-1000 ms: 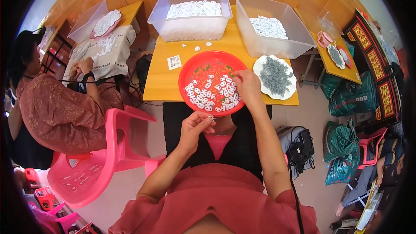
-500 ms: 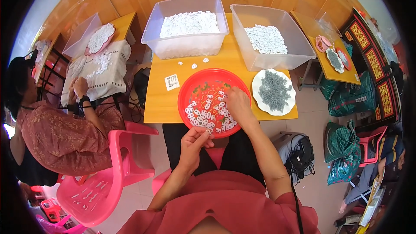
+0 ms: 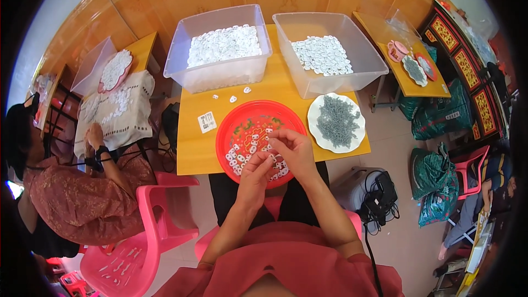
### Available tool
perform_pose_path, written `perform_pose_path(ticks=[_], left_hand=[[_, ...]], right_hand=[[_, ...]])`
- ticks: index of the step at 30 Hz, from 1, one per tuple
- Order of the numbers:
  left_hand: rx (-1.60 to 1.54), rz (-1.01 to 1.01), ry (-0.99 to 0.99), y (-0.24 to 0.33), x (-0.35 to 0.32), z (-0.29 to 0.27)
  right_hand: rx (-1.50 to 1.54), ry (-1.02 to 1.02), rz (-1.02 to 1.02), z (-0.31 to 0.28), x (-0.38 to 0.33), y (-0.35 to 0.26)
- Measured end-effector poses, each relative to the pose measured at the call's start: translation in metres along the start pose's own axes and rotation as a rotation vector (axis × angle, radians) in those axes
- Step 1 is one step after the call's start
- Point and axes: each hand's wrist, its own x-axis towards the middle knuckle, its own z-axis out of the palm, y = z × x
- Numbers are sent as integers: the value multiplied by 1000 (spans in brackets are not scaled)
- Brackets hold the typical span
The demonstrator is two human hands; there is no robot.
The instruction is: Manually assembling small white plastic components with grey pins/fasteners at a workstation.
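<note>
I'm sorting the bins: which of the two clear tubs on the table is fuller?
The left clear tub: its white pieces cover the whole bottom, while the right clear tub holds only a patch of them.

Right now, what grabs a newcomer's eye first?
The round red plastic tray of small white pieces, mid-table at the near edge, with the left hand and right hand meeting over it. Behind it stand two clear plastic tubs holding white pieces; right of the tray sits a white plate of grey parts.
</note>
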Motion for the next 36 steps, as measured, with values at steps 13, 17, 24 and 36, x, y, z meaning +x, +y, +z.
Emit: perform_pose_path(ticks=[13,17,24,36], left_hand=[[29,29,33,19,19,-14],[114,116,78,21,22,-17],[295,235,78,17,15,-13],[348,302,86,10,9,-9]], right_hand=[[-41,-4,20,-6,-3,-9],[332,9,177,-2,-2,-5],[457,128,295,10,-9,-4],[646,134,401,9,-20,7]])
